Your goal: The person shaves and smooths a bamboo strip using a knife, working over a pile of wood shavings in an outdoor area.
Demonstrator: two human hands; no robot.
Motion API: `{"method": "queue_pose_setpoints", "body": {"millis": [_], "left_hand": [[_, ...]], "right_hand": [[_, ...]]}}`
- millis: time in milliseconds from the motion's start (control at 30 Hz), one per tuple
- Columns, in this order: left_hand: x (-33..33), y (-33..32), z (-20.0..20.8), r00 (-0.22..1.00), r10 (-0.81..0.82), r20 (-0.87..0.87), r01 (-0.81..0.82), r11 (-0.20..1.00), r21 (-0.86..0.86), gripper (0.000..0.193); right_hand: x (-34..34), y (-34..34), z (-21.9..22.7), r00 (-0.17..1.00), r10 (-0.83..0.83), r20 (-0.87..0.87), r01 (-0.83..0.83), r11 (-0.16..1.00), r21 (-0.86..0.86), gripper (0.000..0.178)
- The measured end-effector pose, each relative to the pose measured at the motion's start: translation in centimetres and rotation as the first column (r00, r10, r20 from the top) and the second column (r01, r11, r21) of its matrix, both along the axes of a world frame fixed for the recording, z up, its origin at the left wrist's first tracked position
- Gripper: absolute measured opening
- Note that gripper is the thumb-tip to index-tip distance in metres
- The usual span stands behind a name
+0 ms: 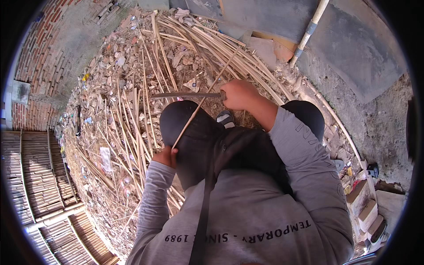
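Right hand (238, 95) at 1 o'clock: fingers wrapped round handle of long knife (183, 94), tip toward 9. Left hand (165, 157) at 8: fingers closed on near end of thin strip (187, 124), which runs toward 1, crossing the blade. More strips (207, 37) at 12.

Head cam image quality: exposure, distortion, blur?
Head view: black fisheye rim takes the corners; the bamboo panels curve near it. Head view: bright, washed patches at lower left, while the black trousers show little detail. Head view: knife, right hand and left hand readable; small ground litter too soft to identify.
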State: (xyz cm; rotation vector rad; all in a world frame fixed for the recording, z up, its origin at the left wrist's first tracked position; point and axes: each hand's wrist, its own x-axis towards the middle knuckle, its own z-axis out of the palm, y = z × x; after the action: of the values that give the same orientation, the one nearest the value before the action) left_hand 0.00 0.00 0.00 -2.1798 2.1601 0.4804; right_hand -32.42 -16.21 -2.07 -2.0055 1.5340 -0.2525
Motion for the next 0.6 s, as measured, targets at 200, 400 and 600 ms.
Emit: {"method": "queue_pose_setpoints", "body": {"millis": [200, 400, 600], "left_hand": [[-1.1, -0.4, -0.3, 0.998, -0.035, -0.046, 0.032, 0.997, -0.068, 0.035], [-0.1, 1.0, -0.3, 0.997, -0.048, -0.052, 0.041, 0.992, -0.119, 0.032], [-0.7, -0.1, 1.9, 0.995, -0.094, -0.038, 0.091, 0.993, -0.070, 0.033]], "right_hand": [[-4.6, -3.0, -2.4, 0.977, -0.213, 0.031, 0.214, 0.976, -0.041, 0.032], [0.0, 0.3, 1.4, 0.997, -0.023, -0.074, 0.018, 0.998, -0.066, 0.027], [-5.8, -4.6, -4.6, 0.926, -0.376, 0.010, 0.376, 0.925, -0.052, 0.029]]}}
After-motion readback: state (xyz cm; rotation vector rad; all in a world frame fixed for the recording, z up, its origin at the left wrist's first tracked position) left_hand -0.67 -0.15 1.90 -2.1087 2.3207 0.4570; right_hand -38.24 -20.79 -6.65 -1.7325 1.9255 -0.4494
